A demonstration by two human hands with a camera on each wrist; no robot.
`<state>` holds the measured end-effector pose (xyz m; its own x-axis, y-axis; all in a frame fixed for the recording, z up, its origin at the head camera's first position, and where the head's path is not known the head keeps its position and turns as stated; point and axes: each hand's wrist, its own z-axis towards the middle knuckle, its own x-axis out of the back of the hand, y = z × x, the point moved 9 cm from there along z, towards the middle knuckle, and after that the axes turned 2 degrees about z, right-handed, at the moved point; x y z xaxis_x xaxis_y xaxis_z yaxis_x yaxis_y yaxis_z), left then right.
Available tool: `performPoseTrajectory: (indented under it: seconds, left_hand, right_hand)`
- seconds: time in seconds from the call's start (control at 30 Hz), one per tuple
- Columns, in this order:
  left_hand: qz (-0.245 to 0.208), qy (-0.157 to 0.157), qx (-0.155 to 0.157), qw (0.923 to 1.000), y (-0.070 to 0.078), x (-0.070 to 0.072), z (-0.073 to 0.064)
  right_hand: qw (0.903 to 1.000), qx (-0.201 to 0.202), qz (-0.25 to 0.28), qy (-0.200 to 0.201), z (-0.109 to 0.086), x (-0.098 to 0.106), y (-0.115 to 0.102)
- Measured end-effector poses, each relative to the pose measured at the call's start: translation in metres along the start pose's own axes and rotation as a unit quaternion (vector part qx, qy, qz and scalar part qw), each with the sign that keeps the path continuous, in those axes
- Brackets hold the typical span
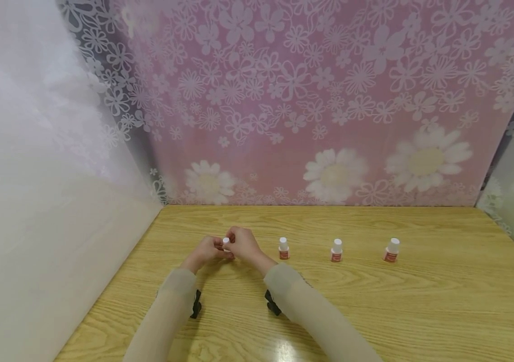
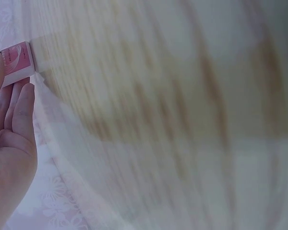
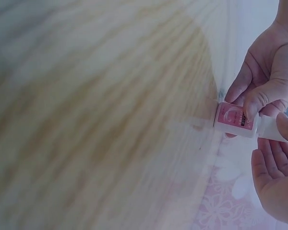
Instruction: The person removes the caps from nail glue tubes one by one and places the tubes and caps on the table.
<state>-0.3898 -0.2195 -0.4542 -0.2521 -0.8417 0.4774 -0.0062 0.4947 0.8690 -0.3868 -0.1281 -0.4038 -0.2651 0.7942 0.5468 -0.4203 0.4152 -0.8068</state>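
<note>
A small white bottle [image 3: 236, 119] with a pink-red label stands upright on the table at the left of the row. My left hand [image 1: 206, 250] grips its body between thumb and fingers. On the white cap [image 1: 226, 241], the thumb and fingers of my right hand [image 1: 244, 245] pinch from the other side. The label [image 2: 20, 58] shows beside the left thumb in the left wrist view. In the head view both hands hide most of the bottle below its cap.
Three similar white-capped bottles stand to the right: one bottle [image 1: 284, 249] nearest my right hand, a middle bottle [image 1: 336, 250], and a far-right bottle [image 1: 392, 250]. The wood-grain table [image 1: 374, 311] meets a pink floral curtain [image 1: 284, 151] behind and a white sheet [image 1: 58, 201] at left.
</note>
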Motion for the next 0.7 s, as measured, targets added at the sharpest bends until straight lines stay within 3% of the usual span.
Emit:
performPoseTrajectory:
  seconds: [0.3, 0.57, 0.7]
  left_hand:
    - [-0.022, -0.013, -0.003, 0.9997, 0.0004, -0.0023, -0.0002]
    - [-0.066, -0.022, -0.024, 0.9973, 0.0025, -0.004, -0.0005]
    - [-0.061, -0.019, -0.027, 0.9976, 0.0031, -0.0027, -0.0013]
  right_hand:
    - [0.9998, -0.003, -0.004, -0.017, -0.0022, -0.0009, -0.0018]
    - [0.9994, -0.03, -0.018, 0.0, -0.0004, 0.0011, 0.0042]
    - [0.9993, -0.029, -0.021, 0.007, 0.0, 0.0015, 0.0038]
